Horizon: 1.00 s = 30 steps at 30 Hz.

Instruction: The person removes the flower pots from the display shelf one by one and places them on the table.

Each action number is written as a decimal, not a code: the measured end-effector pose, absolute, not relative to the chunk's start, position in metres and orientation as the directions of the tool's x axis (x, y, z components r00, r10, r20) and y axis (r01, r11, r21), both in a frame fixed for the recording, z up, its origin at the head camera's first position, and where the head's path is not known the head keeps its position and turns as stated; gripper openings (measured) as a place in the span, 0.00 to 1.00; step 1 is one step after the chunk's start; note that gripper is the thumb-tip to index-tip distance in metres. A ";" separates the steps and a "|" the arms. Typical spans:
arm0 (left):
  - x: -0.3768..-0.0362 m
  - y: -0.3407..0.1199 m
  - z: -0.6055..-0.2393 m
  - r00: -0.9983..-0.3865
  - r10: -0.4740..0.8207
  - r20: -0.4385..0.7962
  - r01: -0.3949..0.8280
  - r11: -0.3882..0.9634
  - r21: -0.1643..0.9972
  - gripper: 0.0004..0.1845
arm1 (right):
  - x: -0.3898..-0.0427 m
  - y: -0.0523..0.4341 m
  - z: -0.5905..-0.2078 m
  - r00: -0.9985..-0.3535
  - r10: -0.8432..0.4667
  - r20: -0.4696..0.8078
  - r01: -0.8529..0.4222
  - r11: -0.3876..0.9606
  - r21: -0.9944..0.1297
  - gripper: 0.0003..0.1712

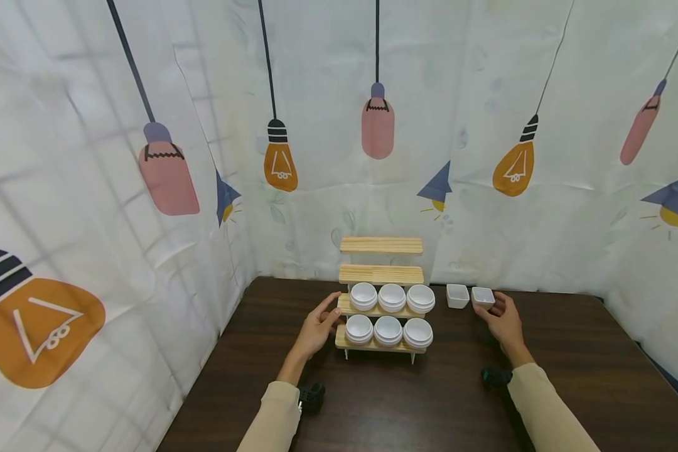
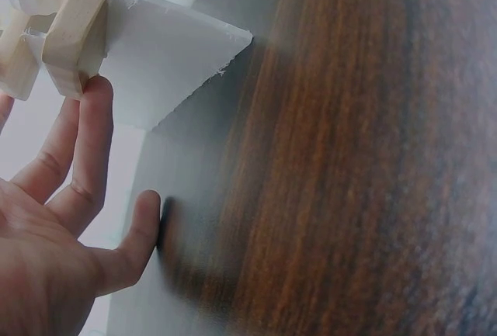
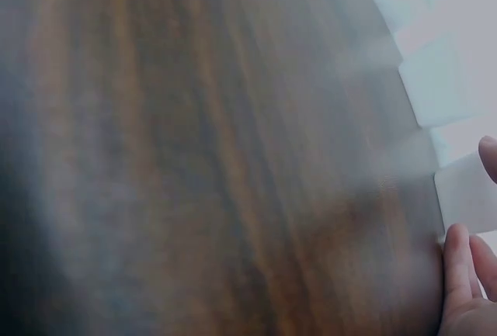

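A stepped wooden rack (image 1: 381,274) stands toward the back of the table. Its two lower boards each carry a row of three round white bowls (image 1: 388,330). My left hand (image 1: 315,326) is at the rack's left side, fingers extended, with a fingertip against the end of a wooden board (image 2: 74,49). To the right of the rack are two small square white bowls. My right hand (image 1: 501,321) pinches the right-hand square bowl (image 1: 483,296) between thumb and fingers. Beside it sits the other square bowl (image 1: 457,295), untouched.
The dark wooden table (image 1: 407,402) reaches back to a white curtain (image 1: 316,238) printed with lamps. More of the curtain hangs along the left and right sides. White supports (image 2: 167,57) hold up the rack's boards. The rack's two upper boards are bare.
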<state>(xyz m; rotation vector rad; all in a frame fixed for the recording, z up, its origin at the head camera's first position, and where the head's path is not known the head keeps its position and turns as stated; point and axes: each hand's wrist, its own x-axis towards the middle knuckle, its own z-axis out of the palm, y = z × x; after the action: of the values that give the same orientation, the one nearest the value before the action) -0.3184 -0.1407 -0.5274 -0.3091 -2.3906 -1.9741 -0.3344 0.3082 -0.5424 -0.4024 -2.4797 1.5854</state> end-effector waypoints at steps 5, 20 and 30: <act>-0.318 -0.141 -0.528 -0.980 0.131 0.148 0.170 0.179 0.969 0.26 | -0.328 0.307 -0.544 -0.947 0.323 0.002 0.122 0.365 -0.923 0.48; -0.300 -0.138 -0.499 -0.976 0.164 0.142 0.169 0.161 0.972 0.26 | -0.313 0.302 -0.546 -0.911 0.411 -0.039 0.154 0.253 -0.955 0.48; -0.299 -0.137 -0.500 -0.979 0.142 0.145 0.167 0.152 0.974 0.26 | -0.303 0.295 -0.546 -0.891 0.447 -0.072 0.160 0.162 -0.974 0.49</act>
<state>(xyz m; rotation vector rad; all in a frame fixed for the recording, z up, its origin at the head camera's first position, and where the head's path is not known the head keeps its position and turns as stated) -0.2995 -0.1370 -0.4997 -0.3178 -2.3695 -2.0090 -0.3026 0.2951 -0.5461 -0.5898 -2.2052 1.8004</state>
